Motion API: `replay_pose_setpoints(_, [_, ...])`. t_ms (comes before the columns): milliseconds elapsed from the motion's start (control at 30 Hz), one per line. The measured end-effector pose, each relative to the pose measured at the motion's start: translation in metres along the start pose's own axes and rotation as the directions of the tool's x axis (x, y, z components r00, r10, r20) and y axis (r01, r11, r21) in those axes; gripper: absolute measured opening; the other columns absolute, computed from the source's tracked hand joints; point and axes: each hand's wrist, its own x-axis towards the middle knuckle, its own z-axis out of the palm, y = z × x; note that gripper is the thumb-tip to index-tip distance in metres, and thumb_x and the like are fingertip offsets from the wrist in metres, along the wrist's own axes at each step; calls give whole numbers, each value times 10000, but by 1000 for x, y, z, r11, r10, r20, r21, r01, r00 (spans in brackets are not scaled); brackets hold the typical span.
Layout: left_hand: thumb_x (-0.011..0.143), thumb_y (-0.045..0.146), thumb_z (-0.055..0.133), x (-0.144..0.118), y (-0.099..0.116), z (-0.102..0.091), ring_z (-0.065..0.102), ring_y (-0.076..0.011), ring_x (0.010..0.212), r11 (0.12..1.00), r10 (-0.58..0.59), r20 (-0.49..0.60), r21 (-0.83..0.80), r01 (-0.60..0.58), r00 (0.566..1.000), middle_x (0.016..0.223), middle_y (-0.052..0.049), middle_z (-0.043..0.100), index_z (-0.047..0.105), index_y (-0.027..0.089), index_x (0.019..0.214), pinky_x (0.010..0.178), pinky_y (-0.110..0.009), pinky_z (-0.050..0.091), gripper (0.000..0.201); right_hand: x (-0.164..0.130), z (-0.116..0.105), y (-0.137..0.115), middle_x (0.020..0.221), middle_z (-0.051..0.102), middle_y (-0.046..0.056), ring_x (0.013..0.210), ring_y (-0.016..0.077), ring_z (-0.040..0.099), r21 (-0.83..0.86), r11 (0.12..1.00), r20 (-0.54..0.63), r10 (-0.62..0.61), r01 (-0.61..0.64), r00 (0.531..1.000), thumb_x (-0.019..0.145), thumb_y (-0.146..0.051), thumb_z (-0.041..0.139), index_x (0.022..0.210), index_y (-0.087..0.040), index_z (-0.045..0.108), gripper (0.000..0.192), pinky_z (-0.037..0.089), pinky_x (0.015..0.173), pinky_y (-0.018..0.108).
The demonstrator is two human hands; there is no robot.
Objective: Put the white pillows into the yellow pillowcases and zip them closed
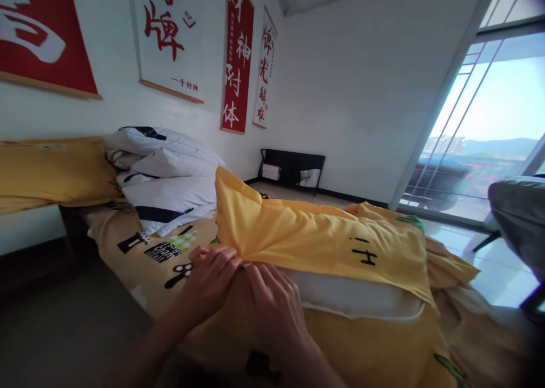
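A yellow pillowcase (310, 234) with dark lettering lies on the bed, its long side open. Through that gap shows a white pillow (353, 294) with a pale piped edge. My left hand (215, 274) is closed on the pillowcase edge at the left end of the opening. Right beside it, my right hand (275, 291) grips the same edge, fingers curled and nearly touching the left. Cloth gathers in folds above both hands. Whatever small part lies between the fingertips is mostly hidden.
White pillows with dark bands (170, 189) are piled behind, next to another yellow pillow (55, 175). A patterned sheet (140, 268) covers the bed. A black rack (292, 169) stands by the far wall, and a grey chair (517, 217) at right near the glass door.
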Motion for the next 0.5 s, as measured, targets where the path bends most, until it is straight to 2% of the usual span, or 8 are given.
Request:
replay_pose_setpoints(100, [930,78,378,-6,-5,-8,510,-227,975,999,30,27,14,-31,999,992,-119,601,573,101,1022,830,-371,329,217,-5,-6,2,858,632,44,813,173,571,104,994,32,-16,13,999,908,-140,474,886,-194,608,146,427,714,268])
replay_pose_setpoints(167, [931,79,368,-7,-7,-12,508,-234,984,997,59,59,43,-62,997,1009,-122,600,581,100,1036,822,-380,318,238,-14,-11,12,926,636,57,880,175,569,138,990,9,-10,9,1000,921,-152,476,970,-196,617,156,441,784,282])
replay_pose_setpoints(267, [938,83,337,-7,-8,-18,504,-233,1013,991,97,113,77,-107,989,1039,-114,607,593,113,1041,826,-400,291,277,-25,-17,33,1058,642,104,991,206,561,-71,997,-140,-48,38,989,902,-94,481,1121,-167,597,258,418,868,335])
replay_pose_setpoints(333, [934,77,321,-6,-8,-20,500,-227,1029,986,128,130,88,-140,983,1054,-105,610,595,124,1061,832,-408,280,306,-26,-20,47,1161,633,129,1071,233,552,-245,966,-164,-127,85,978,885,-69,493,1205,-158,570,341,384,901,372])
replay_pose_setpoints(400, [925,77,331,-6,-9,-21,499,-225,1043,982,141,139,103,-156,980,1067,-99,610,595,132,1084,839,-410,280,314,-20,-25,58,1127,664,103,1052,227,570,-288,945,-119,-198,156,973,890,-70,498,1178,-178,591,322,362,892,380])
replay_pose_setpoints(500, [910,74,353,-6,-9,-22,498,-225,1063,978,137,158,136,-159,978,1091,-97,605,603,135,1073,852,-410,288,304,-3,-37,68,900,704,33,844,154,593,-108,952,-76,-297,288,952,910,-90,509,1007,-193,640,192,376,797,327])
